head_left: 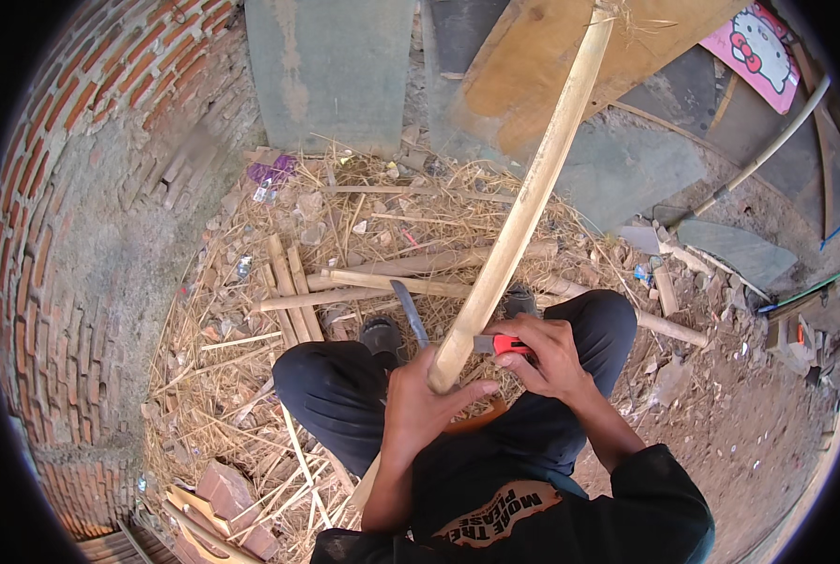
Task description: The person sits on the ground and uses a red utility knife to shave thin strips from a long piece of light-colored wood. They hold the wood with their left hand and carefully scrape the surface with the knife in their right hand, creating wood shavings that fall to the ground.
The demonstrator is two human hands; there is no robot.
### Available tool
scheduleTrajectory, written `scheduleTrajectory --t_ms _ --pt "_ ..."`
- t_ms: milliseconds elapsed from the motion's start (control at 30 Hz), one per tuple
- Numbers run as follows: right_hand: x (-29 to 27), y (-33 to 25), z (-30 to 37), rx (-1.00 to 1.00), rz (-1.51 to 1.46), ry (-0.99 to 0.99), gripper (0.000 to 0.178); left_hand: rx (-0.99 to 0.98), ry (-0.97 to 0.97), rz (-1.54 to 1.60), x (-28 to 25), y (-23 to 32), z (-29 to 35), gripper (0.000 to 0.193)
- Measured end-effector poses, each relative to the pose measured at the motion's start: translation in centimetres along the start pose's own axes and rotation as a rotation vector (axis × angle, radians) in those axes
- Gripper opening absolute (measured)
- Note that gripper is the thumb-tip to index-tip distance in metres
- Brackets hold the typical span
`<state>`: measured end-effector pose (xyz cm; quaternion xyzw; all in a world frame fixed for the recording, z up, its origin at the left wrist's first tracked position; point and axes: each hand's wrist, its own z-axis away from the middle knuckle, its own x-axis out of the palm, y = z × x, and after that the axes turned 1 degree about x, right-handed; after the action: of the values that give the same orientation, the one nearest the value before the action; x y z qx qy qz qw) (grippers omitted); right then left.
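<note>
A long split bamboo strip (533, 188) slants from my lap up to the top edge of the view. Near its lower end my left hand (420, 399) is wrapped round it, the thumb stretched out to the right. My right hand (552, 357) grips a red utility knife (511, 345). Its short blade (483, 344) points left and meets or lies very close to the bamboo's right edge; contact cannot be told. A dark grey flat metal blade (409, 310) sticks up beyond my left hand, its lower part hidden. Between my legs shows part of an orange object (476, 416).
Straw and wood shavings cover the ground, with bamboo pieces (293, 291) and poles (401, 282) beyond my feet. A brick wall (82, 235) rises on the left. Boards (326, 75) lean at the back, with a pink panel (754, 56) far right. Broken bricks (237, 498) lie lower left.
</note>
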<state>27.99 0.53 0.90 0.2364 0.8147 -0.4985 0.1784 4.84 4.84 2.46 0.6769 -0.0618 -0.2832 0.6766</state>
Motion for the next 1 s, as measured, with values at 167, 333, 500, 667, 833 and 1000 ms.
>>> scheduleTrajectory --t_ms 167,333,500,667,833,1000 --pt "1.6 -0.4 1.3 -0.091 0.11 -0.033 0.036 0.005 -0.019 0.105 0.2 0.2 -0.1 0.058" --pt "2.1 -1.0 1.3 -0.093 0.059 -0.001 0.039 0.012 -0.055 0.16 0.3 0.5 -0.2 0.051" --pt "1.9 -2.0 0.9 -0.058 0.1 0.007 0.04 0.043 -0.07 0.133 0.1 0.8 -0.1 0.044" --pt "1.7 -2.6 0.6 -0.037 0.172 0.022 0.04 0.074 -0.025 0.1 0.5 0.5 0.1 0.035" --pt "1.2 -2.4 0.4 -0.038 0.196 0.031 0.041 0.059 0.02 0.048 0.5 0.1 0.6 0.034" --pt "1.1 -2.3 0.2 -0.067 0.211 0.078 0.04 0.025 0.016 0.005 0.1 0.8 0.9 0.033"
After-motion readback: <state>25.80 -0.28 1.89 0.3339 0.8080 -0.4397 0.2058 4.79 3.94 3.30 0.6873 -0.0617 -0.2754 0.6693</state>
